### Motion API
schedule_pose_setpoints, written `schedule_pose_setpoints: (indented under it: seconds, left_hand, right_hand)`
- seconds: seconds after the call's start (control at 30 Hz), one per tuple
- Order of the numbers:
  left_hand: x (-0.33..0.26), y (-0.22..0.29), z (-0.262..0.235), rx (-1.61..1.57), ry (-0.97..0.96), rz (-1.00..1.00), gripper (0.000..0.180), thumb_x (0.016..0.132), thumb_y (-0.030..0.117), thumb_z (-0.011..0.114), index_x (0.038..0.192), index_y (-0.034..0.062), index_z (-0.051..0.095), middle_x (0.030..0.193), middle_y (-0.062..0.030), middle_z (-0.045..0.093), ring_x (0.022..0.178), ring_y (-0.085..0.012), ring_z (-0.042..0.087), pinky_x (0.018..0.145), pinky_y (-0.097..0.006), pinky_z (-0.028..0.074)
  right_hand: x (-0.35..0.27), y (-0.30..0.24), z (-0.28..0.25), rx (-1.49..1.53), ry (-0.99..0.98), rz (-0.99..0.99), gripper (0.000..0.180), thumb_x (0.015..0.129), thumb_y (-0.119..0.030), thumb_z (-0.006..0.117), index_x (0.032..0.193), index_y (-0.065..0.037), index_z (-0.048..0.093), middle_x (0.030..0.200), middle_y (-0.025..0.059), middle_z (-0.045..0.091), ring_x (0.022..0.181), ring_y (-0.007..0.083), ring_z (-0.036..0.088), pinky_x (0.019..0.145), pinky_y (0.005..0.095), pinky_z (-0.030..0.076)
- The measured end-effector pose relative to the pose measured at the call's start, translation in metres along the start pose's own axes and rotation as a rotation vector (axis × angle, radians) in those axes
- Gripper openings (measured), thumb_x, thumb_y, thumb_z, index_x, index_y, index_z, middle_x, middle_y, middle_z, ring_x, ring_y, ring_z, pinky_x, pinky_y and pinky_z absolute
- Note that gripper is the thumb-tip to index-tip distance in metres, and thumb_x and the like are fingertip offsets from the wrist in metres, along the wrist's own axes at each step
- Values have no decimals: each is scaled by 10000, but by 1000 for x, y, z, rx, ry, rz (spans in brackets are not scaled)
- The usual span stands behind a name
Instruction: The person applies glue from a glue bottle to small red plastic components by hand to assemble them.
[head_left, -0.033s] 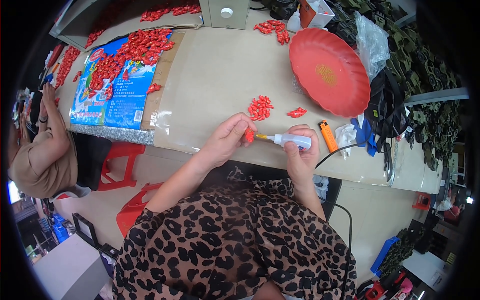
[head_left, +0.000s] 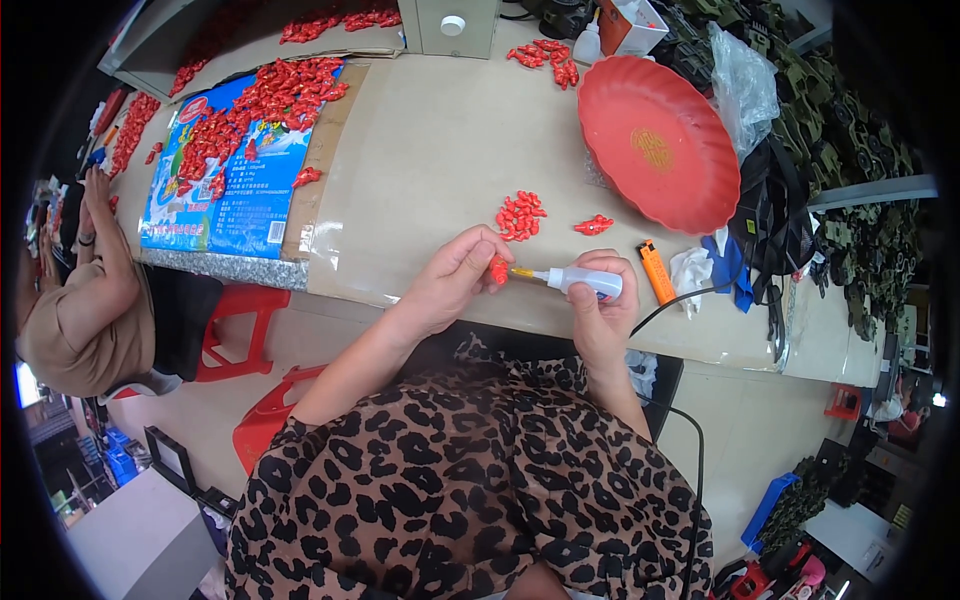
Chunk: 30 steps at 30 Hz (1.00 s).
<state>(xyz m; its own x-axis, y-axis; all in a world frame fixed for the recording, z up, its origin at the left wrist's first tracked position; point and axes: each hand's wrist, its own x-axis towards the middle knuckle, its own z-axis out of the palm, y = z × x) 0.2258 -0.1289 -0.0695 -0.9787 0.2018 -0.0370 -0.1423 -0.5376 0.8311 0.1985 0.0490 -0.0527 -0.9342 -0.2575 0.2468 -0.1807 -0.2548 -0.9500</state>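
My left hand [head_left: 455,280] pinches a small red figurine [head_left: 499,270] between thumb and fingers. Closed round a small white squeeze bottle [head_left: 570,279] with a thin yellow tip [head_left: 523,272], my right hand [head_left: 604,315] holds it level. The tip points left and ends at or very close to the figurine; whether they touch I cannot tell. Just beyond my hands lies a heap of small red pieces [head_left: 521,216]. A separate shiny red figurine [head_left: 594,225] rests to the right of that heap.
A red scalloped tray [head_left: 620,130] stands at the right, with an orange lighter [head_left: 657,272], crumpled tissue [head_left: 690,275] and a black cable [head_left: 672,302] nearer. Many red figurines [head_left: 290,90] cover a blue printed cardboard sheet [head_left: 215,225]. A co-worker [head_left: 95,310] sits at the left.
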Motion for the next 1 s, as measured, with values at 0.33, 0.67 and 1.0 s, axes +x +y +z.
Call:
schedule_pose_setpoints:
  seconds: [0.33, 0.67, 1.0]
  left_hand:
    - [0, -1, 0, -33, 1, 21, 232, 893, 256, 365, 914, 51, 471, 792, -24, 464, 730, -83, 429, 658, -217, 357]
    - [0, -1, 0, -23, -13, 31, 238, 892, 262, 367, 917, 48, 470, 795, -22, 466, 735, -82, 437, 661, -217, 360]
    - [1, -1, 1, -23, -6, 36, 222, 892, 247, 372, 919, 47, 464, 814, -29, 471, 728, -86, 440, 661, -213, 363]
  right_hand:
    - [-2, 4, 1, 45, 47, 22, 236, 753, -105, 606, 889, -16, 434, 885, 68, 454, 763, 101, 456, 673, 208, 381]
    - [-2, 2, 2, 65, 53, 34, 237, 751, -114, 611, 878, -15, 438, 870, 66, 458, 750, 98, 453, 660, 205, 378]
    - [-2, 4, 1, 83, 72, 23, 240, 755, -104, 605, 897, -11, 436, 875, 65, 467, 722, 92, 455, 641, 201, 381]
